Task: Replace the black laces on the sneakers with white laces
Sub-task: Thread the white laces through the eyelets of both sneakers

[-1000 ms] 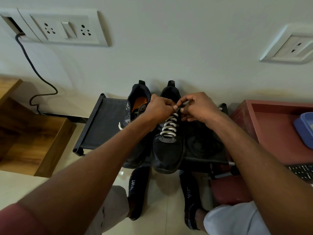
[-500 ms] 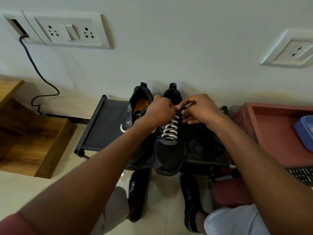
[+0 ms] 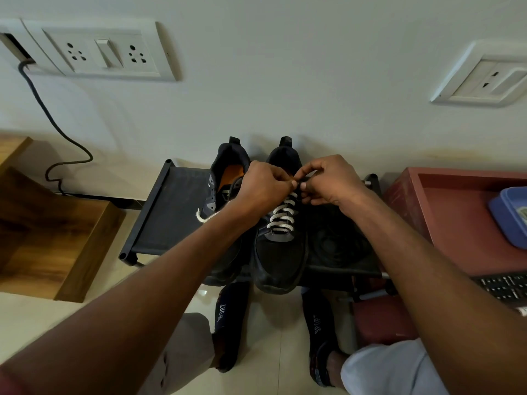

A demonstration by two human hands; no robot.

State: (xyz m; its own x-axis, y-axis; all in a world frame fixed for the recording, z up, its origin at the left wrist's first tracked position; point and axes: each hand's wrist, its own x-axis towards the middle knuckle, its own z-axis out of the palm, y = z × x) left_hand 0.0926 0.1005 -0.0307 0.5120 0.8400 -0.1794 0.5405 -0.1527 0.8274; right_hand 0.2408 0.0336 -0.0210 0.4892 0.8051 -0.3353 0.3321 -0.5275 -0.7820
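Rack (image 3: 168, 218) = landmark. On it: two sneakers (image 3: 281, 252) side by side, heels twd wall. Both hands (image 3: 263, 189) over rt sneaker's top. Step (image 3: 57, 238) left of rack, tray (image 3: 456, 218) right, keyboard (image 3: 504, 286) on tray.

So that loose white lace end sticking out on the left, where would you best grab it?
Probably pinch the loose white lace end just behind its tip, coming from the left over the black rack. There it curls free of the left sneaker, while the rest runs under the left hand.

Both hands, left hand (image 3: 263, 186) and right hand (image 3: 328, 179), at white lace (image 3: 282, 213) atop black sneaker (image 3: 281, 252).
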